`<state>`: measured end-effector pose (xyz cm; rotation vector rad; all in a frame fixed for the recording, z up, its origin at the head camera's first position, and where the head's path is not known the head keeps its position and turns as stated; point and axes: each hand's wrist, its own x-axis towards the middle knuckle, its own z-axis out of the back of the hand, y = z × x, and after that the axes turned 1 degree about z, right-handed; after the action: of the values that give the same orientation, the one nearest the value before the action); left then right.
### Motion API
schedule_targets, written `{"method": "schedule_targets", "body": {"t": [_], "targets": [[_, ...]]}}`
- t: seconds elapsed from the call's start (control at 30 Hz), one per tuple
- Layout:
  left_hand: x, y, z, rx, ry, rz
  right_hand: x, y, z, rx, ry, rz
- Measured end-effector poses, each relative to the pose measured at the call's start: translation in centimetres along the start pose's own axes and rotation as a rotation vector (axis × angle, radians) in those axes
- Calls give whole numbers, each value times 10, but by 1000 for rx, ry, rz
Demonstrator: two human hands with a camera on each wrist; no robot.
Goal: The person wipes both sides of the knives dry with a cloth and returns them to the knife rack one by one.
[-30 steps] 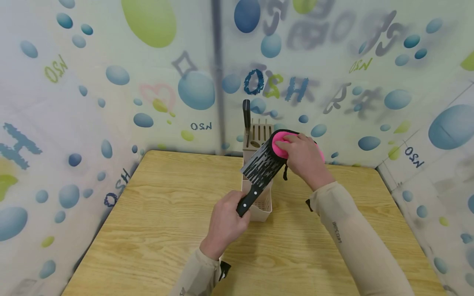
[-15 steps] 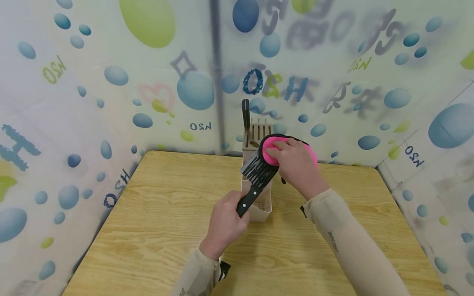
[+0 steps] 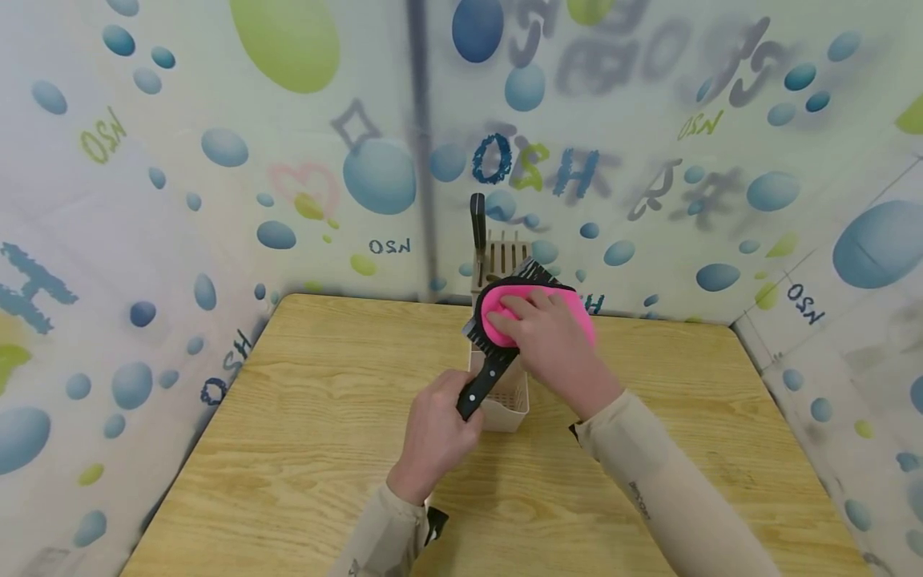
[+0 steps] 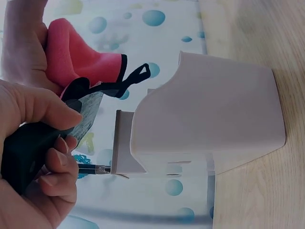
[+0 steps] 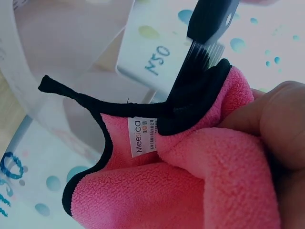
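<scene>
My left hand (image 3: 440, 429) grips the black riveted handle (image 3: 479, 388) of a broad-bladed cleaver, held tilted above the table. A pink cloth (image 3: 582, 316) with black edging lies over most of the cleaver's blade (image 3: 532, 271). Blade parts show beyond the cloth at the far end and on the left. The fingers of my right hand (image 3: 566, 357) pinch the cloth against the blade. In the right wrist view, the fleecy cloth (image 5: 138, 191) shows a white label and a black loop, folded near the blade. The left wrist view shows my thumb and fingers curled round the handle (image 4: 28, 148).
Behind the cleaver a beige knife holder (image 3: 505, 417) stands on the wooden table (image 3: 324, 401), with slots on top and a perforated front basket. A black-handled utensil (image 3: 477, 220) stands in its left slot. A patterned backdrop (image 3: 288, 120) encloses the table's back and sides.
My right hand and the pink cloth have slid left and down along the blade toward the handle, uncovering the blade's far end. My left hand has stayed nearly still, holding the cleaver.
</scene>
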<state>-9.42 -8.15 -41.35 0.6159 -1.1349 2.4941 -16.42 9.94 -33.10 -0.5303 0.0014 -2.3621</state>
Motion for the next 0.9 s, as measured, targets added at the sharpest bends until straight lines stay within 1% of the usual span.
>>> {"method": "schedule_targets", "body": {"t": [0.23, 0.47, 0.57, 0.73, 0.9], "targets": [[1, 1, 2, -1, 7, 4, -2, 16, 2, -11, 8, 62], [2, 2, 2, 21, 12, -3, -4, 24, 3, -31, -9, 107], [1, 2, 2, 21, 10, -4, -4, 23, 2, -18, -10, 98], [1, 1, 2, 23, 3, -18, -3, 17, 1, 24, -7, 51], [1, -1, 1, 9, 7, -23, -1, 8, 3, 12, 0, 17]]}}
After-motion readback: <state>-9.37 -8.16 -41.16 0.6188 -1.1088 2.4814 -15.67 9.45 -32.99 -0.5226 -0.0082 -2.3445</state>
